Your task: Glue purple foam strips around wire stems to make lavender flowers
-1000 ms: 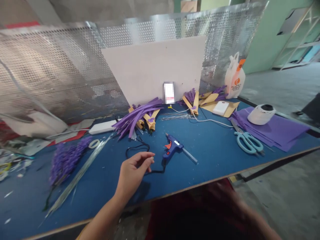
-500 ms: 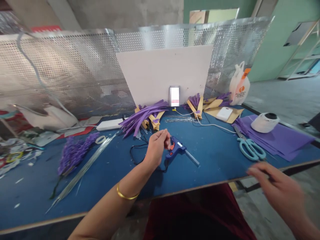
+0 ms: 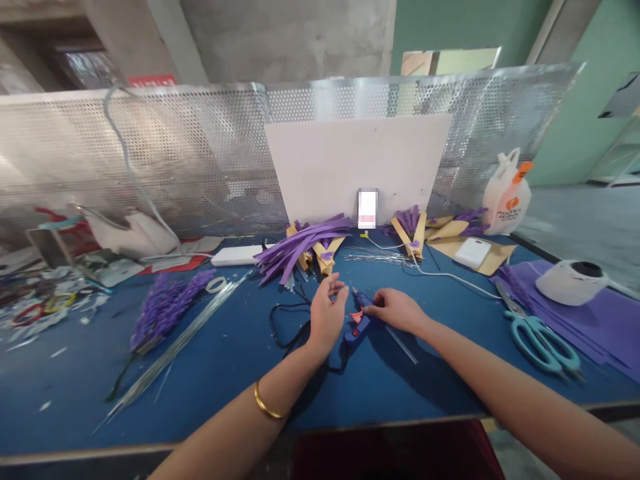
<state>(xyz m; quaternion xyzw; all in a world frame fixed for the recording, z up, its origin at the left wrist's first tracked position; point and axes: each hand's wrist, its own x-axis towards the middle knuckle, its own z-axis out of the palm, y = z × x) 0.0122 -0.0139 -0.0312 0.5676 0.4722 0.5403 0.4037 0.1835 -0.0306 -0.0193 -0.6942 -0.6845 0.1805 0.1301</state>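
Note:
A dark blue hot glue gun (image 3: 361, 325) with an orange trigger lies on the blue table, a clear glue stick (image 3: 401, 345) jutting from its rear. My right hand (image 3: 399, 309) grips its body from the right, thumb and fingers closed over it. Just left of the gun, my left hand (image 3: 327, 312) hovers with loosely curled fingers apart and nothing visible in them. Purple paper strips (image 3: 300, 248) lie behind my left hand, across small kraft-wrapped purple bouquets (image 3: 327, 257). Thin wires (image 3: 375, 256) are spread beyond the gun.
Teal-handled scissors (image 3: 543, 340) and purple sheets (image 3: 595, 333) lie at the right, with a white roll (image 3: 571, 283) on the sheets. To the left are a purple flower bunch (image 3: 167, 307), a wire bundle (image 3: 185, 340) and a tape ring (image 3: 217, 285). A white board (image 3: 355, 160) stands behind.
My right hand has come in from the table's front right edge and closed on the glue gun. My left hand's fingers have loosened apart. The view has shifted left.

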